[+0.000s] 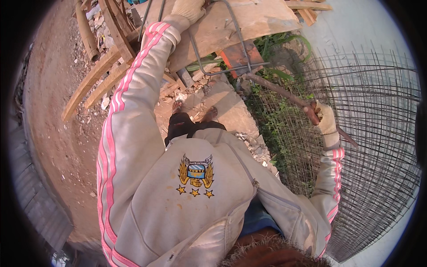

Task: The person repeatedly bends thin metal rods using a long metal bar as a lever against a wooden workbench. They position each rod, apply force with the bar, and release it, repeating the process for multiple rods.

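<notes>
The grey rod (232, 70) is bent with round corners and pokes past the edge of the wooden counter (271, 18). The long, brown bar (284, 92) slants from the right hand (327, 119) up to the rod.

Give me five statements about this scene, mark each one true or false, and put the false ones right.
1. The right hand grips a rusty bar. True.
2. The left hand is bare. False: the left hand is gloved.
3. The bent metal rod reaches past the edge of the wooden board. True.
4. The metal mesh stands on the left of the picture. False: the metal mesh is on the right.
5. The jacket has pink stripes along its sleeves. True.
</notes>
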### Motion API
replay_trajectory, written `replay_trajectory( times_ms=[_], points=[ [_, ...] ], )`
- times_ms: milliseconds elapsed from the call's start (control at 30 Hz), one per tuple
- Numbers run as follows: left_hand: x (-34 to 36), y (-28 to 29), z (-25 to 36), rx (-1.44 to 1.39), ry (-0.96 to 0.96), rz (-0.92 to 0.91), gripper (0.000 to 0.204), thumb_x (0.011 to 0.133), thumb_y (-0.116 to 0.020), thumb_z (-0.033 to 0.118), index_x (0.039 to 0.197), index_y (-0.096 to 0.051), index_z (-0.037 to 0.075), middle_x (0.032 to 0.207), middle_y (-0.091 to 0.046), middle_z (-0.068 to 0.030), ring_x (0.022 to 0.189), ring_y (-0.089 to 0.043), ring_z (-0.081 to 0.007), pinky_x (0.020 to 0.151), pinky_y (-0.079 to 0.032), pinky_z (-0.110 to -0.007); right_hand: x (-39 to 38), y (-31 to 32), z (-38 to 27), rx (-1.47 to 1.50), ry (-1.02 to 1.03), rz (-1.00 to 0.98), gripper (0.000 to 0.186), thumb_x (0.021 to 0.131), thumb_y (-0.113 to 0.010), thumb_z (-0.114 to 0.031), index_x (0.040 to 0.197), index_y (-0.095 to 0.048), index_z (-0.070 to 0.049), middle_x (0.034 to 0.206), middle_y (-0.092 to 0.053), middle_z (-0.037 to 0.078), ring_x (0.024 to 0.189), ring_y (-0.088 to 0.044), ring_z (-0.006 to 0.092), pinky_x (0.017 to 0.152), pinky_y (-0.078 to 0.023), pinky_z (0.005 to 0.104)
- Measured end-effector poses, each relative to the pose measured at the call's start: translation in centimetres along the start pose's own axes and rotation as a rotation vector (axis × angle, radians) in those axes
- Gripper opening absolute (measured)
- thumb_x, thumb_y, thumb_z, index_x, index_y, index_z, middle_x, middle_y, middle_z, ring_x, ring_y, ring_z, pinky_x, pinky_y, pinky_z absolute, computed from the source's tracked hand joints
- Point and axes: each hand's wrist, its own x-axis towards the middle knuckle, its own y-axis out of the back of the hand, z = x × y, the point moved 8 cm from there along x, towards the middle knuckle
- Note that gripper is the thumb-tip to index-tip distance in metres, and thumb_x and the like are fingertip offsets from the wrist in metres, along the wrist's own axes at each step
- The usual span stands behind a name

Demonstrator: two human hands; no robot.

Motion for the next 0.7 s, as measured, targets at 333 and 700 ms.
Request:
replay_trajectory(
  times_ms=[333,700],
  points=[
    [0.2,0.0,0.1,0.008,-0.007,0.008,0.040,0.080,-0.063,0.022,0.119,-0.061,0.009,0.114,-0.065,-0.0144,0.112,-0.060,-0.0340,0.092,-0.051,-0.046,-0.8,-1.3,0.7,-0.172,0.024,0.129,0.048,0.088,-0.071,-0.048,0.072,-0.061,-0.004,0.055,-0.049,0.007,0.050,-0.047,0.0213,0.050,-0.038,0.0368],
    [0.3,-0.3,0.2,0.016,-0.044,0.035,0.039,0.081,-0.063,0.022,0.118,-0.062,0.010,0.115,-0.065,-0.0137,0.112,-0.060,-0.0337,0.092,-0.051,-0.046,-5.6,-5.1,1.0,0.009,-0.212,0.334,0.041,0.086,-0.077,-0.042,0.074,-0.063,-0.005,0.055,-0.053,0.004,0.052,-0.049,0.0148,0.050,-0.038,0.0325]
  ],
)
